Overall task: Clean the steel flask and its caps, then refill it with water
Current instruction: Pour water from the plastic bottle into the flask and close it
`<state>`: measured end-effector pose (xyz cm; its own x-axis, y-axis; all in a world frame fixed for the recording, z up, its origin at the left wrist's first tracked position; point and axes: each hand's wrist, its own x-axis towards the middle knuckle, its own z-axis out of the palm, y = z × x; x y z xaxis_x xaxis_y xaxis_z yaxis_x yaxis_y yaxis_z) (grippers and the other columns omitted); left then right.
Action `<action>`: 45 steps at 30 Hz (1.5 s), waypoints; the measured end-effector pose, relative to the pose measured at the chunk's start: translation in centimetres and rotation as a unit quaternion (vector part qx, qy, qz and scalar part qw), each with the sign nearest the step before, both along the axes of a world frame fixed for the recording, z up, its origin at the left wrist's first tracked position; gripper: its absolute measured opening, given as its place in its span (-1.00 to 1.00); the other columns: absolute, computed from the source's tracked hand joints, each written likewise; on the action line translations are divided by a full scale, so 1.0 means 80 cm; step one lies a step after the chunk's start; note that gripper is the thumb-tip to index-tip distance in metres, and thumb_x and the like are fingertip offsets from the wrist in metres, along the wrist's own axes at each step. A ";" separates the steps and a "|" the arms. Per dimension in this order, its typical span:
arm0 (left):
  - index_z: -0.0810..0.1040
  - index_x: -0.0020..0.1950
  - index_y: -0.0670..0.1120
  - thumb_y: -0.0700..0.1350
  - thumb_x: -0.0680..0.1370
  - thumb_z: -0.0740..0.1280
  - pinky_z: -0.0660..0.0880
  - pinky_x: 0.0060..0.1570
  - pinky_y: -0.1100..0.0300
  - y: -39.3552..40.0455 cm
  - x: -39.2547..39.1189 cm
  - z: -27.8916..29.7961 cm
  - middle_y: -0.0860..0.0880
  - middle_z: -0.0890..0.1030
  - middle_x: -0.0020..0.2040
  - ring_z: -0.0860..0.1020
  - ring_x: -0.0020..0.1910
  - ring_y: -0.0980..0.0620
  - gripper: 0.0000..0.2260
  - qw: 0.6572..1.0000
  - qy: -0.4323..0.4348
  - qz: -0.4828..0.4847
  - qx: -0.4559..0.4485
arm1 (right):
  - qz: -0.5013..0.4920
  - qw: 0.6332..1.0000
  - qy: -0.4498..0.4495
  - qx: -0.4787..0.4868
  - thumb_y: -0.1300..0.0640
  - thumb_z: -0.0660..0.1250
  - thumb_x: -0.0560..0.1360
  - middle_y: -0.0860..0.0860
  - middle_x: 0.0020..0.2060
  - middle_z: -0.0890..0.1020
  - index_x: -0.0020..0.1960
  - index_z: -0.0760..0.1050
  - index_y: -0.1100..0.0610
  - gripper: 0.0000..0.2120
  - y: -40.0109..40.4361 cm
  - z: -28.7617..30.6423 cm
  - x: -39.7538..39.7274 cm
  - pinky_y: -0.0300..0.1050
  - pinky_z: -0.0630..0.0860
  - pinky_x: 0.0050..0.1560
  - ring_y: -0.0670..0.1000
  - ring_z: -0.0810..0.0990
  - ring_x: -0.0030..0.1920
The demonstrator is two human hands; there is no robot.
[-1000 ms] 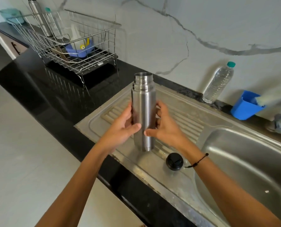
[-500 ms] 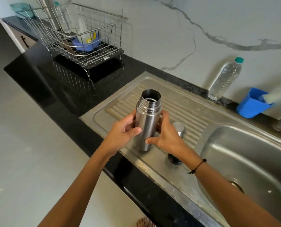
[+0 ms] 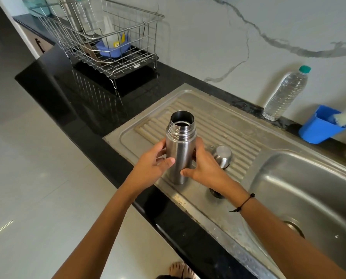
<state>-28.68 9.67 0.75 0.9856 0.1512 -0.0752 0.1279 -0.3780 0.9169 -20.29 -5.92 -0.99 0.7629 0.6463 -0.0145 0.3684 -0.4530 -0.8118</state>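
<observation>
Clearly the steel flask (image 3: 180, 156) stands uncapped on the ribbed drainboard (image 3: 238, 137), with the left hand (image 3: 150, 168) and right hand (image 3: 204, 168) wrapped round its body from either side. Just behind the right hand sits the steel cap (image 3: 222, 156); the black stopper (image 3: 215, 193) hides beneath that wrist. A sweep of the right forearm toward the sink basin (image 3: 309, 188) would likely knock either cap in. Smooth steel might also slip if the fingers loosen when lifting.

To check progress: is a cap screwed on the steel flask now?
No, the steel flask has an open mouth, and the steel cap stands beside it.
</observation>
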 end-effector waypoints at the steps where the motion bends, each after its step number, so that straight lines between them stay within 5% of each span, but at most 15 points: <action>1: 0.29 0.46 -0.03 -0.13 0.56 0.30 0.40 0.31 0.04 -0.005 -0.003 -0.001 0.03 0.45 0.36 0.42 0.30 0.11 -0.52 0.999 0.001 0.018 0.048 | 0.003 1.000 0.000 0.000 0.23 0.48 0.34 -0.08 0.12 0.46 0.34 0.07 -0.07 -0.23 -0.001 0.000 0.000 0.00 0.54 0.13 -0.05 0.53 0.09; 6: 0.43 0.34 -0.06 -0.07 0.57 0.29 0.39 0.10 0.26 -0.050 -0.043 -0.009 -0.02 0.54 0.20 0.49 0.10 0.11 -0.65 0.963 0.005 0.143 0.227 | 0.029 0.999 -0.004 -0.021 0.35 0.37 0.40 0.05 0.17 0.48 0.43 -0.01 -0.07 -0.19 -0.009 0.002 0.006 0.04 0.51 0.20 0.02 0.53 0.16; 9: 0.46 0.31 -0.07 -0.04 0.57 0.26 0.40 0.07 0.29 -0.079 -0.055 -0.007 -0.01 0.55 0.17 0.50 0.07 0.10 -0.68 0.958 -0.034 0.080 0.273 | 0.058 0.997 0.005 -0.041 0.43 0.29 0.41 0.11 0.36 0.39 0.47 -0.05 -0.11 -0.15 -0.026 0.010 0.019 0.02 0.36 0.36 0.03 0.37 0.37; 12: 0.52 0.25 -0.09 0.08 0.53 0.14 0.53 0.03 0.13 -0.103 -0.038 0.011 -0.03 0.59 0.09 0.56 0.03 0.03 -0.60 0.954 -0.098 0.026 0.282 | 0.042 0.998 0.004 -0.044 0.50 0.20 0.41 0.11 0.32 0.43 0.47 0.08 -0.05 -0.23 -0.059 0.031 0.039 -0.11 0.35 0.36 -0.01 0.37 0.36; 18: 0.53 0.21 -0.13 0.10 0.44 0.06 0.52 0.03 0.02 -0.164 0.064 0.038 -0.11 0.60 0.07 0.57 0.04 -0.11 -0.50 0.958 -0.149 -0.031 0.245 | -0.143 0.989 -0.037 -0.017 0.41 0.30 0.44 0.09 0.11 0.53 0.30 0.39 0.12 -0.53 -0.150 0.076 0.111 -0.13 0.46 0.19 -0.03 0.49 0.15; 26: 0.39 0.34 -0.20 -0.20 0.51 0.33 0.33 0.21 0.14 -0.247 0.277 0.018 -0.17 0.50 0.26 0.45 0.26 -0.12 -0.60 0.991 -0.056 -0.046 0.117 | -0.317 0.929 -0.155 -0.114 0.21 0.34 0.46 0.19 0.18 0.52 0.37 0.28 0.19 -0.48 -0.234 0.104 0.259 -0.01 0.44 0.09 0.18 0.52 0.13; 32: 0.34 0.36 -0.17 -0.19 0.48 0.38 0.40 0.18 0.10 -0.298 0.378 -0.029 -0.15 0.45 0.26 0.43 0.25 -0.11 -0.53 0.997 -0.043 -0.019 0.066 | -0.295 0.887 -0.267 -0.233 0.06 0.21 0.55 0.26 0.03 0.54 0.39 0.24 0.19 -0.54 -0.240 0.122 0.367 0.01 0.40 -0.09 0.26 0.52 0.03; 36: 0.35 0.33 -0.16 -0.17 0.44 0.42 0.45 0.10 0.10 -0.318 0.426 -0.050 -0.11 0.46 0.17 0.45 0.15 -0.08 -0.51 0.994 -0.092 0.005 0.055 | -0.256 0.874 -0.284 -0.299 -0.02 0.14 0.59 0.22 -0.02 0.56 0.19 0.38 0.24 -0.66 -0.236 0.117 0.401 -0.07 0.31 -0.26 0.20 0.52 -0.07; 41: 0.23 0.42 -0.14 -0.05 0.38 0.41 0.48 0.17 -0.10 -0.337 0.433 -0.069 -0.14 0.44 0.26 0.46 0.22 -0.12 -0.33 0.995 -0.104 0.012 0.001 | -0.239 0.867 -0.304 -0.315 -0.01 0.17 0.57 0.10 -0.21 0.47 -0.06 0.31 0.17 -0.77 -0.234 0.131 0.372 -0.12 0.22 -0.38 0.12 0.45 -0.22; 45: 0.23 0.43 -0.03 0.03 0.33 0.45 0.50 0.14 -0.07 -0.343 0.376 -0.045 -0.05 0.48 0.23 0.50 0.19 -0.02 -0.27 0.985 -0.150 0.035 -0.080 | -0.242 0.869 -0.332 -0.275 -0.02 0.18 0.55 0.03 -0.30 0.40 0.03 0.36 0.19 -0.74 -0.228 0.147 0.298 -0.12 0.26 -0.32 0.16 0.50 -0.23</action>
